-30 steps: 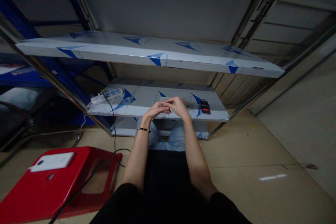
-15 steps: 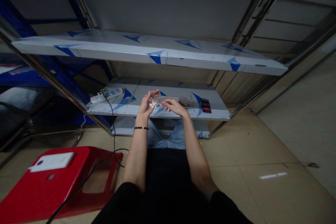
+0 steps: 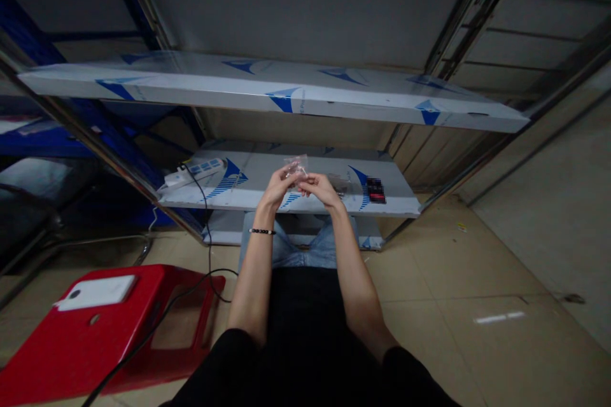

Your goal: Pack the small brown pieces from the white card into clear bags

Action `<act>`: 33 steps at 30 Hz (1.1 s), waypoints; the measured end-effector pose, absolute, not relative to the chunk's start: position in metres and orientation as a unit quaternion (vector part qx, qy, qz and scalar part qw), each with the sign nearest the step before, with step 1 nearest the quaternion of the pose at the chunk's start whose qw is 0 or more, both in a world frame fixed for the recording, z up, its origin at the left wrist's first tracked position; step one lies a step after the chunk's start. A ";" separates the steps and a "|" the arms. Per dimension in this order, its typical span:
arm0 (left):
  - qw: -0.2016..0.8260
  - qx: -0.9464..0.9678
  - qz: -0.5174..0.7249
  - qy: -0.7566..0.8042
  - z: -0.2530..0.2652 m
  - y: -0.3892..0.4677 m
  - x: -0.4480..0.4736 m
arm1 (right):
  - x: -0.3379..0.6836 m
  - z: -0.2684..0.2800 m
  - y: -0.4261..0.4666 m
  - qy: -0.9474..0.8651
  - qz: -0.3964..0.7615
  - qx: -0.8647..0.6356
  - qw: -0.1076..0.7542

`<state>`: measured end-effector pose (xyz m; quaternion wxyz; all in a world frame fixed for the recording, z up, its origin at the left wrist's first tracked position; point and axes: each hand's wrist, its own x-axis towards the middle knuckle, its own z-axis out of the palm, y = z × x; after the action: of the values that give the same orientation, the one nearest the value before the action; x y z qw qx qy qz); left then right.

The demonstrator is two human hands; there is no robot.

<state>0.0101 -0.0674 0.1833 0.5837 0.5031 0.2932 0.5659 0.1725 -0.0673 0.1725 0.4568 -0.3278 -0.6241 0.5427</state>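
Note:
A small clear plastic bag (image 3: pixel 298 164) is held up between my two hands, above the middle shelf. My left hand (image 3: pixel 279 186) pinches its left side, a dark beaded bracelet (image 3: pixel 262 231) round the wrist. On the bag's lower right edge, the fingers of my right hand (image 3: pixel 321 189) are closed. What the bag contains is too small to make out. Just right of my right hand, another clear bag (image 3: pixel 342 184) with dark contents lies on the shelf, partly hidden by that hand. Farther right is a dark and red item (image 3: pixel 376 191), blurred out.
The middle shelf (image 3: pixel 258 162) sits under a film-covered upper shelf (image 3: pixel 305 102). A white power strip (image 3: pixel 195 172) lies at its left end, its black cable (image 3: pixel 209 248) hanging to the floor. A red stool (image 3: pixel 57 343) bearing a white device (image 3: pixel 98 292) stands at lower left.
My left hand has moved right and closed its fingers on the bag, bringing it upright. My right hand has come in against the bag, so both hands are now together.

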 end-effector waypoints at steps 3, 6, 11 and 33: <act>0.576 0.501 0.551 0.337 0.175 -0.064 0.005 | 0.179 0.171 -0.065 -0.606 0.532 -0.356 0.472; 0.564 0.512 0.544 0.351 0.169 -0.062 0.003 | 0.182 0.169 -0.065 -0.606 0.522 -0.376 0.469; 0.557 0.549 0.516 0.348 0.168 -0.065 0.005 | 0.168 0.161 -0.059 -0.533 0.489 -0.378 0.577; 0.458 0.544 0.608 0.352 0.168 -0.059 0.012 | 0.160 0.159 -0.061 -0.487 0.472 -0.388 0.624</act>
<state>0.0118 -0.0592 0.1683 0.4583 0.5441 0.3520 0.6083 0.1597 -0.0608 0.1588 0.6237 -0.3882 -0.4874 0.4719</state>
